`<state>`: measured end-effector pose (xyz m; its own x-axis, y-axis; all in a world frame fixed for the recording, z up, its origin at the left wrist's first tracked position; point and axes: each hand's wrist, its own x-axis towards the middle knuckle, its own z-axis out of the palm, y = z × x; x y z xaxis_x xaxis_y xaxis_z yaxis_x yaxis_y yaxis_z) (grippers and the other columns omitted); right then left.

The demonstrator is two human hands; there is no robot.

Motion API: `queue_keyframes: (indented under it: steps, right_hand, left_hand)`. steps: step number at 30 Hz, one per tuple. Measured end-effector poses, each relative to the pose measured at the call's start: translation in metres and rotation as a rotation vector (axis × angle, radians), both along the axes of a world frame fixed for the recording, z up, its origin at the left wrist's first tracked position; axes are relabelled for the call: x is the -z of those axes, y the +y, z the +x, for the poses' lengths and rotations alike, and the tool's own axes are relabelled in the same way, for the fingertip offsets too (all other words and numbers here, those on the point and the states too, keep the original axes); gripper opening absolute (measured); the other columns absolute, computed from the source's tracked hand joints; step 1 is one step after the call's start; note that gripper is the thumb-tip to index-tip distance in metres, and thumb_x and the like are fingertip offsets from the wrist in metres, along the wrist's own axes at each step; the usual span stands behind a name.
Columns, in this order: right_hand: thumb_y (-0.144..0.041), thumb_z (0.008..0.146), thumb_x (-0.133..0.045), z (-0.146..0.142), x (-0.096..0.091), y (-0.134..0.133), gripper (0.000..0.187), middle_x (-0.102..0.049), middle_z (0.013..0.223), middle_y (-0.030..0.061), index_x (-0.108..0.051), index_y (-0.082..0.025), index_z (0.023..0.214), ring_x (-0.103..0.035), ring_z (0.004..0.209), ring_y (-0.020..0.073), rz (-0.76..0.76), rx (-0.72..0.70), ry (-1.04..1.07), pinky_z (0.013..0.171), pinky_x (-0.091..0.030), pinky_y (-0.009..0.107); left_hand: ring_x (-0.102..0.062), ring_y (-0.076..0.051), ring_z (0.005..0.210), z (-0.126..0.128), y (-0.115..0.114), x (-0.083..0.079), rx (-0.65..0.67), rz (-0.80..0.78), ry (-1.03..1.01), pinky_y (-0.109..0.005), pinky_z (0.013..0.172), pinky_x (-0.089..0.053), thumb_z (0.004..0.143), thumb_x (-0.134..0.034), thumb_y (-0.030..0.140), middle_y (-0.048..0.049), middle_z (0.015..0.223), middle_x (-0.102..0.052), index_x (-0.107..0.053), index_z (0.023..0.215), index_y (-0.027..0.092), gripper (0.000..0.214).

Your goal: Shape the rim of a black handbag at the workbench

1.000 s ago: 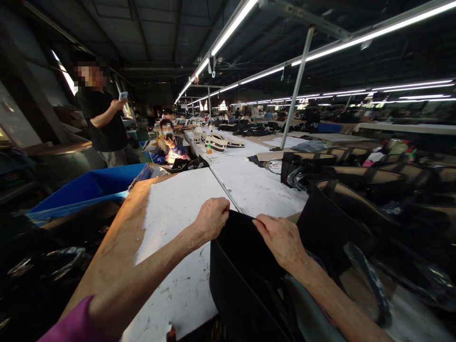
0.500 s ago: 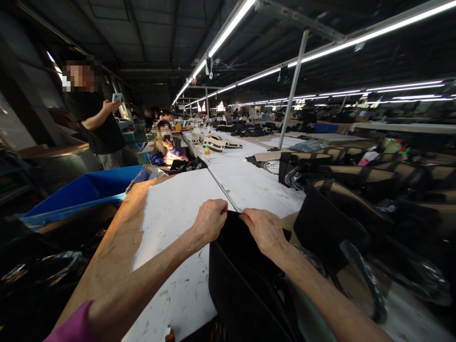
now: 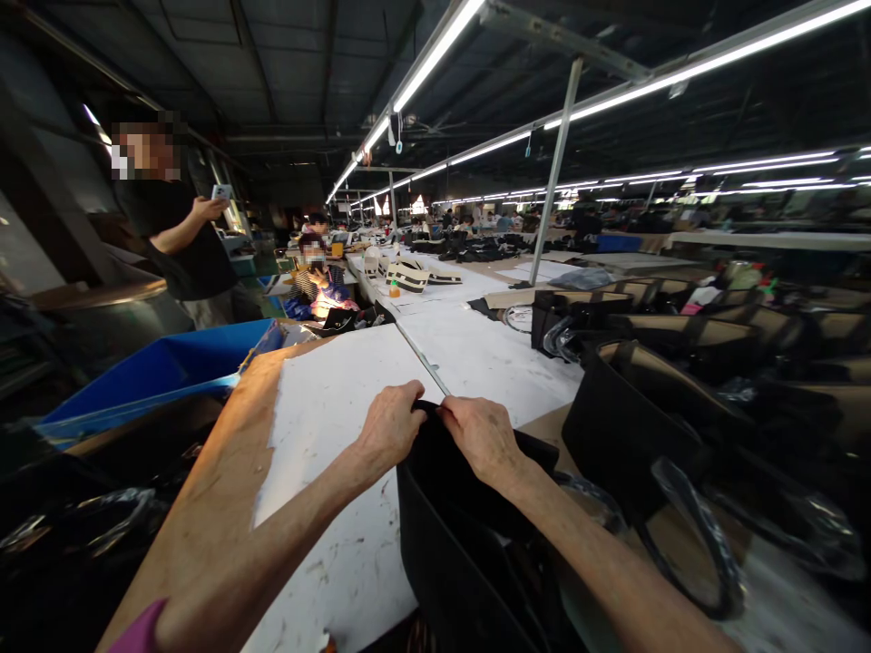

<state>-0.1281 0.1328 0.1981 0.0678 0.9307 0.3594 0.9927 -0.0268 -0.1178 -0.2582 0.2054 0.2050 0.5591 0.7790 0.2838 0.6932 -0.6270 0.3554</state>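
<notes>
Head view: our left hand [image 3: 387,431] and right hand [image 3: 480,440], close together, clamp the top edge of a black bag [image 3: 453,535] held just beside the worktop [image 3: 333,417], with one bag in hand and a row of others [image 3: 632,426] left standing to our right.

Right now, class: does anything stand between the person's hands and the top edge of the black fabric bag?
Nothing visible does: the left hand and the right hand are both pinching the top edge of the black fabric bag, with no object between them and it.
</notes>
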Motion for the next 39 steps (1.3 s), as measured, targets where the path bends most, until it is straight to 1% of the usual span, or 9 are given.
queue_keyframes:
  steps: [3,16,20,23,27,30,33,37,39]
  right_hand:
    - [-0.029,0.087,-0.036,0.000,0.000,0.000,0.024,-0.066,0.077,0.0001,-0.059,-0.024,0.083,-0.059,0.073,0.0157,-0.006,-0.008,0.004,0.059,-0.031,0.027]
    - [-0.032,0.087,-0.037,0.002,0.002,0.004,0.023,-0.066,0.078,0.0001,-0.059,-0.026,0.086,-0.059,0.073,0.0171,0.004,0.037,-0.004,0.058,-0.030,0.028]
    - [-0.031,0.088,-0.034,-0.001,0.001,0.009,0.025,-0.067,0.082,0.0001,-0.058,-0.029,0.093,-0.060,0.076,0.0177,-0.010,-0.009,0.009,0.060,-0.032,0.028]
    - [-0.030,0.089,-0.032,-0.003,0.000,0.013,0.027,-0.067,0.081,0.0016,-0.058,-0.027,0.092,-0.060,0.078,0.0177,-0.043,-0.039,0.006,0.061,-0.034,0.027]
    - [-0.029,0.090,-0.030,-0.004,-0.002,0.012,0.029,-0.066,0.079,0.0041,-0.058,-0.023,0.090,-0.060,0.074,0.0179,-0.098,-0.007,-0.025,0.060,-0.035,0.027]
    - [-0.032,0.090,-0.028,0.001,-0.005,0.005,0.031,-0.066,0.078,0.0036,-0.057,-0.024,0.090,-0.059,0.070,0.0180,-0.129,0.022,-0.043,0.059,-0.035,0.028]
    - [-0.036,0.089,-0.032,0.014,-0.007,-0.011,0.031,-0.064,0.076,0.0028,-0.059,-0.023,0.085,-0.058,0.069,0.0166,-0.147,0.090,-0.048,0.058,-0.035,0.027]
    - [-0.035,0.088,-0.035,0.043,-0.001,-0.045,0.033,-0.060,0.075,0.0017,-0.059,-0.021,0.070,-0.053,0.076,0.0147,-0.034,0.114,-0.054,0.063,-0.035,0.025]
    - [-0.037,0.089,-0.034,0.057,0.005,-0.061,0.036,-0.057,0.074,0.0012,-0.059,-0.021,0.069,-0.051,0.075,0.0141,0.022,0.127,-0.031,0.064,-0.035,0.025]
  left_hand:
    - [-0.053,-0.015,0.065,-0.004,0.002,0.001,0.017,-0.008,0.046,-0.024,0.059,-0.035,0.067,-0.050,0.023,0.0005,0.063,-0.059,-0.057,0.071,0.020,0.008]
    - [-0.054,-0.013,0.063,0.001,0.009,0.001,0.072,-0.012,-0.012,-0.023,0.058,-0.036,0.070,-0.045,0.020,-0.0012,0.063,-0.063,-0.064,0.068,0.019,0.020]
    - [-0.053,-0.013,0.061,0.002,0.010,-0.001,0.074,-0.013,-0.019,-0.023,0.058,-0.035,0.069,-0.045,0.018,-0.0005,0.060,-0.062,-0.065,0.068,0.019,0.020]
    - [-0.053,-0.012,0.062,0.001,0.008,-0.004,0.113,-0.030,-0.020,-0.022,0.059,-0.035,0.071,-0.044,0.020,-0.0005,0.063,-0.063,-0.065,0.068,0.019,0.021]
    - [-0.051,-0.012,0.060,-0.001,0.006,-0.007,0.154,-0.071,0.012,-0.022,0.059,-0.034,0.073,-0.044,0.021,0.0000,0.060,-0.061,-0.063,0.066,0.018,0.021]
    - [-0.050,-0.011,0.059,-0.002,0.005,-0.009,0.156,-0.076,0.016,-0.022,0.058,-0.034,0.074,-0.042,0.023,0.0002,0.060,-0.061,-0.062,0.066,0.018,0.022]
    - [-0.050,-0.012,0.060,-0.003,0.006,-0.009,0.155,-0.080,0.014,-0.022,0.059,-0.034,0.074,-0.042,0.025,0.0002,0.061,-0.061,-0.062,0.068,0.019,0.022]
    - [-0.052,-0.013,0.063,-0.004,0.004,-0.010,0.152,-0.089,0.004,-0.022,0.061,-0.035,0.074,-0.043,0.026,-0.0002,0.062,-0.061,-0.063,0.070,0.019,0.022]
    - [-0.051,-0.013,0.062,-0.004,0.003,-0.010,0.147,-0.096,0.001,-0.022,0.061,-0.035,0.073,-0.043,0.025,0.0001,0.061,-0.060,-0.063,0.069,0.019,0.021]
